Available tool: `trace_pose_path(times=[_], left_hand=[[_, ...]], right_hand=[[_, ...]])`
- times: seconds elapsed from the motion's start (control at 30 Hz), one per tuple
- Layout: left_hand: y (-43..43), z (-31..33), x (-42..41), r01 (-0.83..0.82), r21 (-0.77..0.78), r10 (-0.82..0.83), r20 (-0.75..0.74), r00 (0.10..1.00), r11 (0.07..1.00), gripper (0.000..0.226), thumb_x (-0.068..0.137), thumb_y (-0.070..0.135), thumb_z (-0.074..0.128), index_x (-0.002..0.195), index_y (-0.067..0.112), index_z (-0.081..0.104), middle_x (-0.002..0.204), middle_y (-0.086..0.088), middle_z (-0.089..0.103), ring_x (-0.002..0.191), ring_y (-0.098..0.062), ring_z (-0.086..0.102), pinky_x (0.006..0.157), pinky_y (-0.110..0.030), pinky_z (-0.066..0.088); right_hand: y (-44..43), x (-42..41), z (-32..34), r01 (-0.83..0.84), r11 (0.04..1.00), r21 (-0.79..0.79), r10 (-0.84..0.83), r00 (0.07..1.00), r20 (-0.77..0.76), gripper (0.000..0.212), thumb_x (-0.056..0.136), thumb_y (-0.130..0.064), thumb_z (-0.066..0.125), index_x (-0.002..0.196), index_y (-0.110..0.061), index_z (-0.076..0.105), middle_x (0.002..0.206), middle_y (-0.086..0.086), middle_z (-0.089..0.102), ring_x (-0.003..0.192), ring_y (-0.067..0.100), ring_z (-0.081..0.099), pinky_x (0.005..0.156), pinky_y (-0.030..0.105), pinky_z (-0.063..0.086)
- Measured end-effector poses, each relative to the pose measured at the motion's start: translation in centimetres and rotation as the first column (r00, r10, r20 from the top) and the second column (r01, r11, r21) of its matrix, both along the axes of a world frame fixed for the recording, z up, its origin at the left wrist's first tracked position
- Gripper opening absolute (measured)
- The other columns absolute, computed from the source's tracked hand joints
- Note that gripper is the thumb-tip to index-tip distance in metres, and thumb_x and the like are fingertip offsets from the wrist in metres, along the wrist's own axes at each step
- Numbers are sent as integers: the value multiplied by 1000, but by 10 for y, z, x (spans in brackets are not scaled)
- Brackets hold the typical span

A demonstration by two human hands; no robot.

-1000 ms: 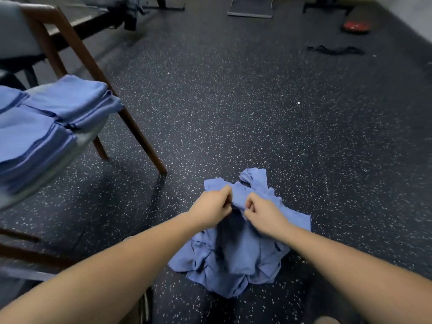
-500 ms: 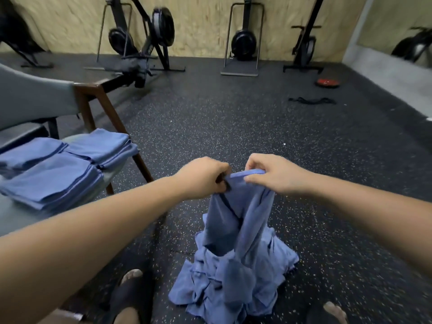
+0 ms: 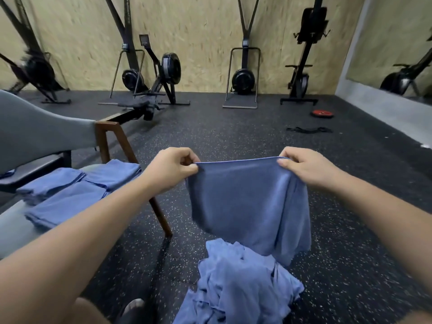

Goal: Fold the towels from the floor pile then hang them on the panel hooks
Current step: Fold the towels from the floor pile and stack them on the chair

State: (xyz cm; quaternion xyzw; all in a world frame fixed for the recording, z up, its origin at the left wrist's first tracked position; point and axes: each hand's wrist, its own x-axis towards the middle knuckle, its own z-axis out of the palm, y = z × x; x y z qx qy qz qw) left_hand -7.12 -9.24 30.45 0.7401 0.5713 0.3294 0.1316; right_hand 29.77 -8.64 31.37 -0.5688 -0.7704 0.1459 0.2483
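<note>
A blue towel [image 3: 250, 202] hangs spread out in the air, held by its top edge. My left hand [image 3: 170, 168] pinches its left corner and my right hand [image 3: 304, 167] pinches its right corner. Below it on the dark floor lies the crumpled pile of blue towels [image 3: 238, 284]. The hanging towel's lower edge reaches down to the pile. Folded blue towels [image 3: 74, 195] lie in stacks on the chair seat at the left. No panel hooks are in view.
A grey chair with wooden legs [image 3: 131, 155] stands at the left. Exercise machines [image 3: 163, 76] line the wooden back wall. A red disc [image 3: 322, 113] and a black strap [image 3: 308, 130] lie on the floor at the far right. My foot [image 3: 134, 307] shows at the bottom.
Both hands have lifted one towel off the pile and pulled apart, spreading its top edge wide. My view has tilted upward toward the back wall.
</note>
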Motion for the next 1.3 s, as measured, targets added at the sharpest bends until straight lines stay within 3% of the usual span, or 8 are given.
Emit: trace_pose_path(times=[0.23,0.43,0.57,0.67,0.8,0.9,1.03,1.3], left_hand=[[-1,0,-11,108,-109,-78,251,965,988,7,95,25,81,89,22,82,78,-7,74,72,-11,55,71,-32,44],[4,-1,25,153,-72,-142,143,980,986,10,95,30,81,86,27,81,80,4,77,70,-4,61,74,-30,50],[1,-9,62,186,-90,-194,-98,976,978,9,96,34,77,88,29,78,62,22,65,55,3,53,57,-16,40],[0,-13,82,245,-72,-253,-137,958,967,7,95,33,79,90,27,79,65,17,66,59,4,53,58,-14,37],[4,-17,91,275,-57,-265,134,955,960,9,93,27,82,87,22,76,74,9,70,67,-1,54,67,-23,44],[5,-23,93,292,-92,-233,400,886,952,13,97,25,79,94,17,69,79,4,67,72,-11,53,69,-32,44],[-3,-31,102,339,-181,-189,556,809,923,13,102,30,71,103,18,68,89,4,70,82,-12,61,79,-34,50],[-1,-56,95,236,-201,-201,182,963,951,12,74,26,58,79,15,57,65,13,53,63,-11,44,63,-33,37]], right_hand=[[2,18,-22,51,996,-78,-50,999,19,21,104,-33,64,84,-26,68,74,-6,64,72,15,56,70,36,42],[-1,-7,-41,49,991,-128,-26,983,180,25,99,-51,66,94,-28,75,96,-13,74,97,12,68,93,36,52],[-17,-43,-48,-147,964,-223,110,979,-173,38,91,-57,77,121,-34,72,117,-17,75,110,-2,69,106,29,52],[-24,-64,-49,-277,939,-205,180,902,-392,43,85,-54,82,120,-32,71,115,-8,77,111,6,72,106,36,55],[-20,-71,-44,-244,963,-117,170,883,-438,19,95,-39,78,105,-25,72,95,7,77,79,11,63,82,39,50],[-18,-69,-39,-160,985,-59,120,897,-426,18,100,-33,74,92,-17,72,69,-2,63,63,6,43,64,31,35],[-13,-67,-35,-105,994,-21,84,889,-451,24,99,-39,70,90,-17,70,75,8,70,68,8,50,69,36,41],[-10,-55,-21,-87,993,84,117,865,-487,22,102,-33,70,88,-17,70,76,14,70,65,10,47,67,35,37]])
